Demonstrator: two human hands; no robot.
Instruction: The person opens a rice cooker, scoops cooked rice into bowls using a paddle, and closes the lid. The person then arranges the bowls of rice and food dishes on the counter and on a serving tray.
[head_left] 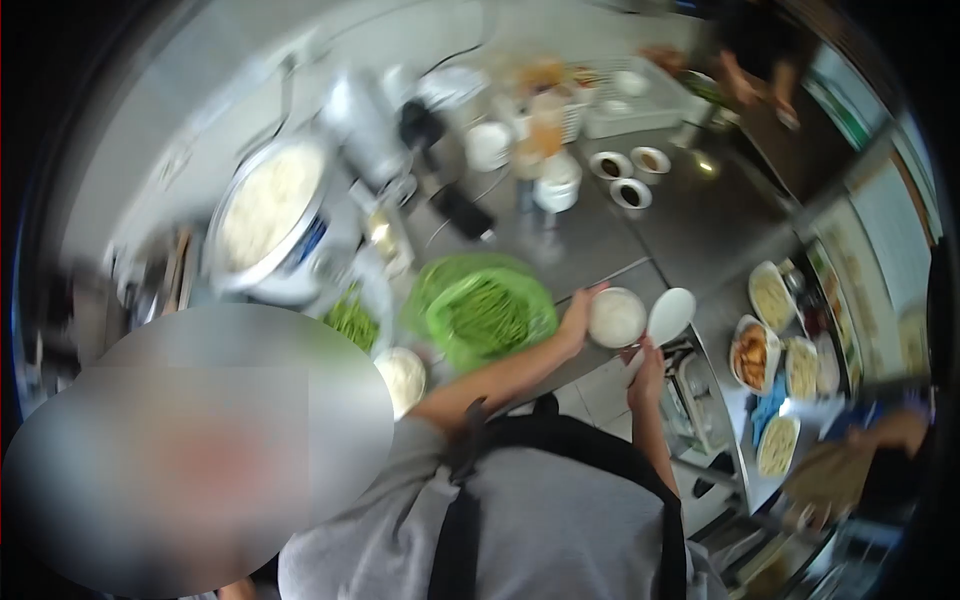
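- Holding a bowl (618, 344) of white food near the table's (605, 240) edge: left hand (574, 322), fingers curled at its side.
- Right hand (648, 370): fingers closed round a white spoon (673, 312) beside the bowl.
- Further left, green bag (462, 270).

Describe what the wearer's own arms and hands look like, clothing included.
The left hand and right hand look bare, with no gloves visible. The left forearm and right forearm are uncovered too. A short grey sleeve covers the left upper arm, part of a grey shirt crossed by black straps. Blur hides finer markings.
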